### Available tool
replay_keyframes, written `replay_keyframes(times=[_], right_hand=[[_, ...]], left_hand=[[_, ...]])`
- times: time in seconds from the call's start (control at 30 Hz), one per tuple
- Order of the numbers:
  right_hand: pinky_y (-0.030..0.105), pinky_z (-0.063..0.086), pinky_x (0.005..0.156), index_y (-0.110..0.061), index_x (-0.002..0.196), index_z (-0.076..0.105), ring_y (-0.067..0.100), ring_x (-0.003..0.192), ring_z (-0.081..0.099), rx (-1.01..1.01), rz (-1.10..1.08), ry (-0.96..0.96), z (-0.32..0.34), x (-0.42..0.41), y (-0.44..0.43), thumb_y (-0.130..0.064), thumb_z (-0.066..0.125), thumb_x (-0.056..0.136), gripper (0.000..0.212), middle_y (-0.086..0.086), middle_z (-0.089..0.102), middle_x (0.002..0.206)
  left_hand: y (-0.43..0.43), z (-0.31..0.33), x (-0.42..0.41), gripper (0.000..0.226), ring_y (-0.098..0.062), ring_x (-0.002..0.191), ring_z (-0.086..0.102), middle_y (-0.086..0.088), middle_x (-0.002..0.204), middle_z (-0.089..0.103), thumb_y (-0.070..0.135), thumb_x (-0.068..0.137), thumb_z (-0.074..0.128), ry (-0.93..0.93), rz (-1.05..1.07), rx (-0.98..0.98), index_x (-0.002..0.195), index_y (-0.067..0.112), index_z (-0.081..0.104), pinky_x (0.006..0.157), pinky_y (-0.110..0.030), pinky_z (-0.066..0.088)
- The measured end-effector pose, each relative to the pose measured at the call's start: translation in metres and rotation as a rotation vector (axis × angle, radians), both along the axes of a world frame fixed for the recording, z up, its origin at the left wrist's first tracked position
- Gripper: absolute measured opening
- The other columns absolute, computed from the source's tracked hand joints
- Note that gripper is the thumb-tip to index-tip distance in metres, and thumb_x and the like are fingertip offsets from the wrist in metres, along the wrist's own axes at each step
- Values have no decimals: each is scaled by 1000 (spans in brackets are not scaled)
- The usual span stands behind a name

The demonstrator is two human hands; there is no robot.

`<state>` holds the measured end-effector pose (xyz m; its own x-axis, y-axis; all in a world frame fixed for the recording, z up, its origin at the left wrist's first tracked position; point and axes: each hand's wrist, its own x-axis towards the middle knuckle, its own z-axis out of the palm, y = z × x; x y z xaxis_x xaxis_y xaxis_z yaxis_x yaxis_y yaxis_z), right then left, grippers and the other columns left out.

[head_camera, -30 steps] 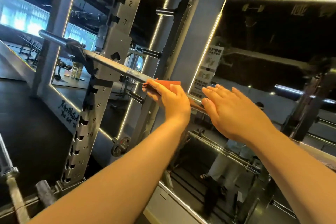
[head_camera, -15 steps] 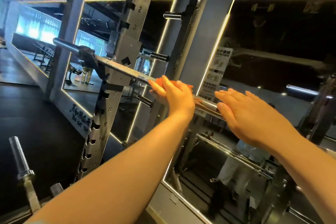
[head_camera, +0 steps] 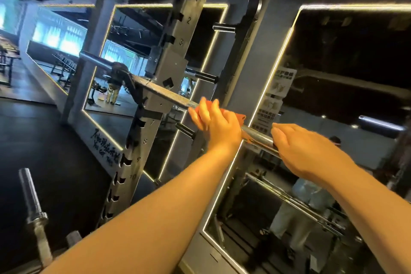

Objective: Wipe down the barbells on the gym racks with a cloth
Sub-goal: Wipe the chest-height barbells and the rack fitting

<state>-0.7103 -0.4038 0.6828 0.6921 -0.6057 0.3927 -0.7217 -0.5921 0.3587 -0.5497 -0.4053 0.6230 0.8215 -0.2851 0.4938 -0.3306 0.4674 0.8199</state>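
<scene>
Fingers [head_camera: 203,113] of the left hand [head_camera: 219,125] are wrapped tight round an orange cloth [head_camera: 241,117], and the cloth is bunched round the barbell [head_camera: 169,93], so hand, cloth and steel are all in one grip. A corner of the cloth pokes out on the far side of the knuckles and another bit shows above the fingertips. The barbell itself lies across the rack [head_camera: 175,51], seated in a dark hook on the numbered upright just left of that hand, with its thick end sticking out past the upright toward the far side of the room. Over to the right hand [head_camera: 307,151] now: its fingers [head_camera: 287,133] are bent over the top of the same bar, holding it bare, no cloth under them. There's a short stretch of shiny steel showing between the two hands, so they sit near each other but apart. Both forearms reach up and forward to the bar. Behind the bar a big mirror [head_camera: 355,62] hangs on the wall, a printed poster [head_camera: 275,100] is stuck by its left edge, and low in the glass a standing person's legs show in reflection. Down at the lower left, a second bar [head_camera: 30,191] stands up on end over the dark floor [head_camera: 44,140], blurred.
</scene>
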Motion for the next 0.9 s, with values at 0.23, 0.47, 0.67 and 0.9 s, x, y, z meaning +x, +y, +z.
replay_keyframes(times=[0.23,0.47,0.67,0.9], right_hand=[[49,26,122,-25,154,36,16,145,35,43,82,-72,-3,-3,-2,-42,15,108,53,-2,41,158],[42,9,127,-32,160,22,11,155,14,12,79,-82,-5,-3,-6,-47,11,107,56,-9,24,167],[42,6,128,-30,161,19,11,155,12,-6,68,-74,-8,-6,-4,-49,9,106,59,-9,22,167],[41,8,126,-31,161,16,10,155,11,22,47,-85,-6,-3,-4,-48,13,107,57,-9,19,168]], left_hand=[[4,-15,-28,41,-17,148,-35,7,168,-14,23,109,35,-209,-13,7,149,16,38,116,-26,-3],[-1,-26,-15,22,-8,152,-14,5,156,32,26,106,40,-414,38,28,114,23,60,113,-23,-2],[1,10,73,33,-26,136,39,0,104,55,22,104,44,-253,127,283,72,24,49,125,-41,4],[12,-18,-8,45,-26,147,26,-1,128,58,38,98,27,-699,170,285,101,18,67,123,-55,-7]])
